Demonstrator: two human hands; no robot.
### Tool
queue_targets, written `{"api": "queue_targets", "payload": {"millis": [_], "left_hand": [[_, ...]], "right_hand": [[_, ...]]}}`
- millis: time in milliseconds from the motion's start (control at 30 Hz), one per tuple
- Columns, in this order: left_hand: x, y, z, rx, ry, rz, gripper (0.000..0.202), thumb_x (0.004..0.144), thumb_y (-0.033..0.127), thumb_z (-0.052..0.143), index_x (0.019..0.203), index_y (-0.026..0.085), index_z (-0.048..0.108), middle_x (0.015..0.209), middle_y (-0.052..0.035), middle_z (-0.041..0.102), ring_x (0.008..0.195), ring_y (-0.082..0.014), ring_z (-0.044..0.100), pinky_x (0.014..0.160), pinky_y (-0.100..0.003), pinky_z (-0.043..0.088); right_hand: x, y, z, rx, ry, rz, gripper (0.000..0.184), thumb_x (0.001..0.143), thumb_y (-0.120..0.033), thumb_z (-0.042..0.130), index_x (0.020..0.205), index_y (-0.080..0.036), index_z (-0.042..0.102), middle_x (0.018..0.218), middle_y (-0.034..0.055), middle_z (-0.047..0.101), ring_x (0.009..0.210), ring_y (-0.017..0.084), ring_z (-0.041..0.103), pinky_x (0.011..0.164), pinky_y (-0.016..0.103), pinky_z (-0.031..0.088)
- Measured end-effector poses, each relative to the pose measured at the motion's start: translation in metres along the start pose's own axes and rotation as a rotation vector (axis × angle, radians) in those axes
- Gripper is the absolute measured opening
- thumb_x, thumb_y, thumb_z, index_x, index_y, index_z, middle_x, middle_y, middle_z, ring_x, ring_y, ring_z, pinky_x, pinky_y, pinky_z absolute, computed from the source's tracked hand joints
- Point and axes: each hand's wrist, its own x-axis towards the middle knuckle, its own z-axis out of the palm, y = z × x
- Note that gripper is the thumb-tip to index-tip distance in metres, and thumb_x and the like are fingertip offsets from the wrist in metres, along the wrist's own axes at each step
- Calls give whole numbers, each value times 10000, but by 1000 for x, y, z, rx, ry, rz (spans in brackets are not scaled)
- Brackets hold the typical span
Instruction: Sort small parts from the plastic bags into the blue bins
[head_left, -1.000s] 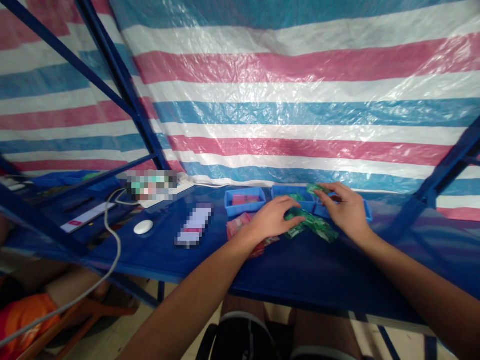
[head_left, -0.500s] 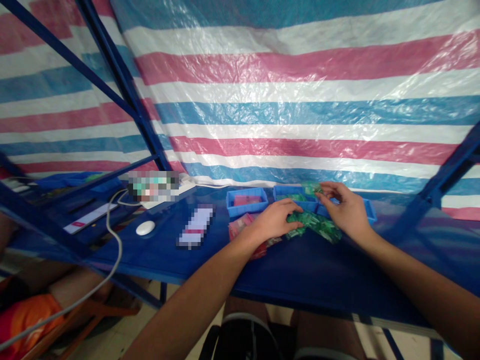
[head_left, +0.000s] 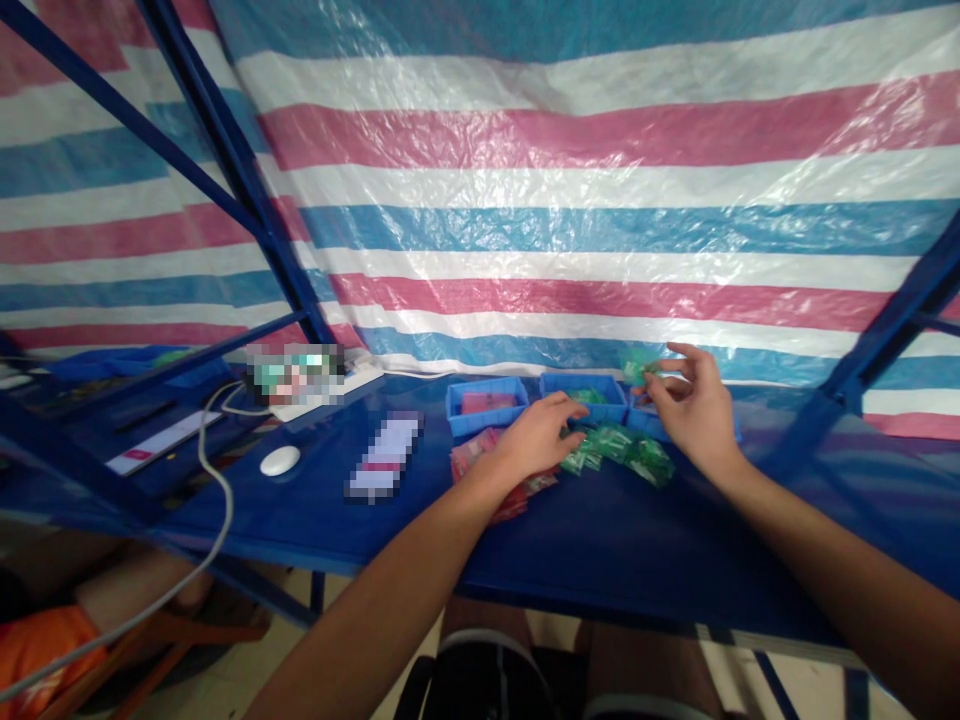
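Green packet [head_left: 637, 371] pinched in the raised right hand [head_left: 686, 412] (left hand [head_left: 531, 440] lies open, palm down).

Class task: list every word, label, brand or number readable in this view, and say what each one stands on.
No text can be read: the print on the green packets and red packets is too small, and the white slip and the patch behind it are pixelated.
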Motion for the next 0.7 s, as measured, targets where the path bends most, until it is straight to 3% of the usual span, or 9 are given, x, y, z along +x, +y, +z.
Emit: {"api": "queue_targets", "payload": {"millis": [167, 367, 467, 600, 700], "left_hand": [[1, 1, -5, -5, 2, 13, 253, 967, 149, 663, 1195, 153, 771, 1159, -105, 728, 1051, -228, 706, 1008, -357, 576], [3, 4, -5, -87, 62, -14, 219, 950, 117, 670, 1132, 146, 789, 1097, -90, 735, 890, -179, 699, 872, -312, 582], [4, 7, -7, -130, 141, -12, 204, 955, 104, 655, 1094, 159, 794, 1082, -83, 743, 875, -169, 685, 843, -299, 574], [7, 8, -10, -167, 268, 1, 162, 981, 142, 660, 1073, 164, 791, 1047, -80, 743, 848, -163, 669, 794, -289, 564], [8, 9, -11, -189, 362, -5, 144, 997, 173, 664, 1071, 172, 788, 1039, -77, 742, 826, -153, 666, 762, -277, 557]], "right_hand": [[7, -3, -10, -280, -28, -166, 289, 1022, -436, 642, 1212, -249, 756, 1068, 108, 745, 771, 258, 698, 798, 457, 606], [10, -5, -4, -299, -150, -297, 310, 1060, -334, 571, 1266, -252, 787, 1196, 124, 735, 932, 280, 720, 924, 466, 594], [13, -2, 9, -366, -349, -401, 317, 1071, -316, 548, 1255, -245, 797, 1225, 123, 764, 1109, 328, 713, 1029, 511, 560], [15, -2, 19, -418, -624, -515, 289, 1078, -332, 561, 1196, -254, 813, 1118, 94, 820, 1134, 341, 713, 1122, 561, 501], [12, -9, 16, -361, -564, -482, 298, 1075, -386, 582, 1220, -232, 791, 1165, 111, 816, 1268, 375, 665, 1179, 593, 458]]}}
